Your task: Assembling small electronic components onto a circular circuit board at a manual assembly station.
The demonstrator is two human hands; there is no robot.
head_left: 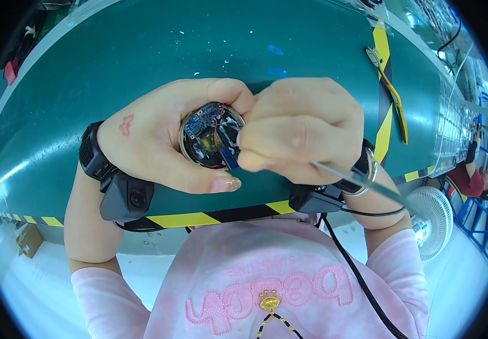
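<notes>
My left hand (159,135) is wrapped round a round metal-rimmed housing (184,148). Its open face is turned up, and inside sit a dark circuit board (200,125), thin red wires and a yellowish part. My right hand (306,133) is closed in a fist against the housing's right side, its fingers covering part of the inside. A long, thin metal tool (363,179) sticks out behind that fist toward the lower right. Blur and the fingers hide its tip and exact kind.
A yellow-handled toothbrush (392,90) lies at the right of the green table (142,62), by yellow-black edge tape (384,121). Small white specks and blue marks dot the surface. A white fan (432,223) stands lower right; another person (470,179) is beyond. Black cables (348,260) hang from my wrist cameras.
</notes>
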